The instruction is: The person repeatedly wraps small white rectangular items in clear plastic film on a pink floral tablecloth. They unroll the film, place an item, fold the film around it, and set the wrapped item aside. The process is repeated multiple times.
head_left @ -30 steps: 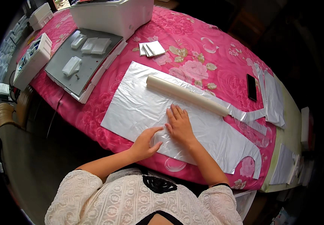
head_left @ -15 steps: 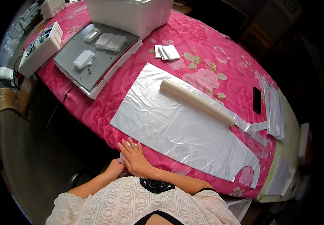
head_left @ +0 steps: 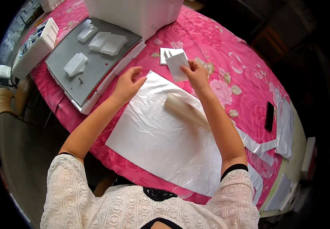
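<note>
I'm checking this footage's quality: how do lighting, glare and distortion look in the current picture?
Head view: a black fisheye border rounds the picture, and the grey board's edges look slightly bowed; head view: mild sheen on the plastic sheet, with a soft shadow beside the pale roll; head view: the far-right background sinks into near-black.

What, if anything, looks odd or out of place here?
Two small things. A tiny dark bit sits on the grey board, like stray debris, though too small to identify. Near the phone, a narrow plastic strip bends and crumples, unlike the flatter silvery sheet. I see no spill.
</note>
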The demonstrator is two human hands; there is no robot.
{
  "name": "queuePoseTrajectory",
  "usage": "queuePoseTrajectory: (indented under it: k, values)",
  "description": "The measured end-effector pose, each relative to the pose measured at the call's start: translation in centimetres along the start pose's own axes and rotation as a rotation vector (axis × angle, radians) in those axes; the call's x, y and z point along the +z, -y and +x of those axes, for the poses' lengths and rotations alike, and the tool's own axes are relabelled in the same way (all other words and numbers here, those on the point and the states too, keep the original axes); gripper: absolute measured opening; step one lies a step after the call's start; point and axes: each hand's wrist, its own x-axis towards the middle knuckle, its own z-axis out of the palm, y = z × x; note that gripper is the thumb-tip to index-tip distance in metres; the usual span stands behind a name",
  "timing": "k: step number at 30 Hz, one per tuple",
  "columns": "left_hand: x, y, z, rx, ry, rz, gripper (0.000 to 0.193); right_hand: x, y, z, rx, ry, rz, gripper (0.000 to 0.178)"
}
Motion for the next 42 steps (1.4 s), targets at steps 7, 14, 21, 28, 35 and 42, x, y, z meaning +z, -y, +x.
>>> queuePoseTrajectory:
  k: [7,14,21,28,35,42]
  values:
    - [7.1,1.3,11.9,-0.272,-0.16,-0.013,0.064,-1.3,-4.9,8.6,0.177,-0.114,-0.638,0.042]
    - [8.1,1.5,14.3,-0.302,-0.015,-0.167,0.027,1.8,-3.5,7.1,0.08,-0.059,-0.64,0.047]
    - [8.0,-3.7,3.7,0.115,0.077,-0.517,0.023,0.8,2.1,-3.1,-0.146,0.095,-0.015,0.038]
    - [9.8,-2.0,-11.9,0.404,0.092,-0.363,0.057,2.3,1.0,-21.8,-0.162,0.049,-0.146,0.046]
    - [9.0,0.3,-15.1,0.25,0.329,-0.291,0.062,0.9,-1.0,-24.2,-0.302,0.054,-0.561,0.042]
    - [8.1,0.2,-15.4,0.369,0.353,-0.033,0.048,1.0,-1.8,-23.9,-0.304,-0.001,-0.624,0.029]
